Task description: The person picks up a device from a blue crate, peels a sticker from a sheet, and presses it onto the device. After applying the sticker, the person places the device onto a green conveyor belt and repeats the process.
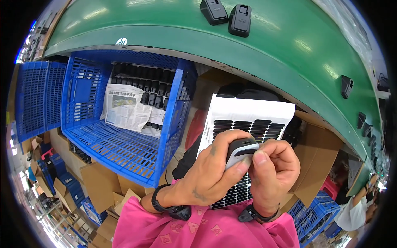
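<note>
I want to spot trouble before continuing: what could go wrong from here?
1. The left hand alone seems to grip the small device, so a slip could drop it onto the sheet of black ovals below.
2. The right hand has its fingertips close to the device's dark strip; a careless nudge might push it askew.
3. That sheet lies off the green table, so a forearm might crease it.

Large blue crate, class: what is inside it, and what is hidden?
Inside the large blue crate, rows of black devices and newspaper show; whatever lies under the newspaper cannot be seen.
</note>
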`<action>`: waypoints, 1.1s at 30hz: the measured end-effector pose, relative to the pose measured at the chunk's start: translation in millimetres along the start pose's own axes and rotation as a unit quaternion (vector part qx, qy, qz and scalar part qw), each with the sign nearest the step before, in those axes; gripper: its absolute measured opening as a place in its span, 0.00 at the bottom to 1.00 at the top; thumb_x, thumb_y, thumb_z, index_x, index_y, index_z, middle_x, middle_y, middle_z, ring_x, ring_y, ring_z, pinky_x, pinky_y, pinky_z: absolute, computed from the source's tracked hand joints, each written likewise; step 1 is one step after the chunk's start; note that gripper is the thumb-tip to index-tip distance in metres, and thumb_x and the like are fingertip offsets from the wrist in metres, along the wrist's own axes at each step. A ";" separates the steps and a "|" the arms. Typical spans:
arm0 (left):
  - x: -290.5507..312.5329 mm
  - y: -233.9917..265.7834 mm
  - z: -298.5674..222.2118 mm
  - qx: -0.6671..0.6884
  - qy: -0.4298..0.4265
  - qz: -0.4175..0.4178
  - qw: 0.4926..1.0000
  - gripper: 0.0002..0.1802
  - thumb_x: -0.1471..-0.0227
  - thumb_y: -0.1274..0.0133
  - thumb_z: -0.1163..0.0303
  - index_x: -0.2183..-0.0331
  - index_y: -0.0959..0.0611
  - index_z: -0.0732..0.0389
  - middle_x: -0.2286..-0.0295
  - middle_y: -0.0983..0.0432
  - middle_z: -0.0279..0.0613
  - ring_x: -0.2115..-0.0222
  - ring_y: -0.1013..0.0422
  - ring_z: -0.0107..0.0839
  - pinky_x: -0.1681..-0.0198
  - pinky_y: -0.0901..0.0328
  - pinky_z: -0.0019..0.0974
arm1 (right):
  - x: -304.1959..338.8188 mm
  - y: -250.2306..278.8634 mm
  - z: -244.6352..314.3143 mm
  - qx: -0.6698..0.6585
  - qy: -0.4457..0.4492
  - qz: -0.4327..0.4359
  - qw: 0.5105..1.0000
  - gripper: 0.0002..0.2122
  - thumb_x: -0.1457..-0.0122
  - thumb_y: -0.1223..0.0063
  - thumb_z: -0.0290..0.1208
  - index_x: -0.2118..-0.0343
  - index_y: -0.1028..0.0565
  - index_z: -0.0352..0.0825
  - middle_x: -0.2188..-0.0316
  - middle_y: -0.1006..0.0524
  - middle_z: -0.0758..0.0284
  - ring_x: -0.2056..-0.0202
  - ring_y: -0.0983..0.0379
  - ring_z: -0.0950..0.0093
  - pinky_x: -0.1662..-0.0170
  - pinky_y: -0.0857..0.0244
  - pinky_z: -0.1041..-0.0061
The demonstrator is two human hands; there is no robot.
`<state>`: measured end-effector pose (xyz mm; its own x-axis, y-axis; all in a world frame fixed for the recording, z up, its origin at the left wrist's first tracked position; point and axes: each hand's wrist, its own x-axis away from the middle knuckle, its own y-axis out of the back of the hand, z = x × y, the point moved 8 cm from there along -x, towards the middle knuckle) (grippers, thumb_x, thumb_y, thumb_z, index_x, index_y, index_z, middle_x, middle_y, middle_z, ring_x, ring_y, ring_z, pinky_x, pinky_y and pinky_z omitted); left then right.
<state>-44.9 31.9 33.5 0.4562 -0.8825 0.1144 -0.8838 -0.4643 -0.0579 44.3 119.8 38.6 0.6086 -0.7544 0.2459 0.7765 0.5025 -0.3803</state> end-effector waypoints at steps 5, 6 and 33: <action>0.3 1.4 -1.0 -0.029 -0.004 -0.006 1.000 0.25 0.47 0.54 0.70 0.50 0.37 0.70 0.61 0.28 0.52 0.62 0.29 0.34 0.58 0.34 0.35 | 0.7 -0.2 -2.0 0.004 0.006 -0.003 1.000 0.05 0.46 0.46 0.16 0.67 0.30 0.25 0.72 0.25 0.65 0.72 0.29 0.85 0.68 0.35 0.88; 0.3 0.9 -0.2 -0.029 -0.004 -0.005 1.000 0.25 0.47 0.54 0.70 0.50 0.37 0.70 0.61 0.28 0.52 0.62 0.29 0.34 0.58 0.34 0.35 | 0.9 -0.4 -1.7 0.004 0.006 -0.004 1.000 0.05 0.46 0.46 0.16 0.67 0.30 0.25 0.72 0.25 0.65 0.72 0.29 0.85 0.68 0.35 0.88; 11.4 252.1 127.0 0.182 0.091 -0.324 0.924 0.23 0.46 0.59 0.68 0.48 0.34 0.61 0.55 0.31 0.42 0.55 0.32 0.32 0.50 0.37 0.39 | -59.8 95.8 -4.1 -0.031 -0.048 0.000 0.998 0.16 0.35 0.59 0.43 0.68 0.31 0.32 0.81 0.33 0.71 0.86 0.47 0.87 0.87 0.51 0.88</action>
<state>-249.3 -104.7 -105.8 0.8225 -0.3987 0.4056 -0.3223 -0.9143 -0.2453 81.6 211.3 -16.3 0.6233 -0.7089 0.3302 0.7673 0.4728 -0.4333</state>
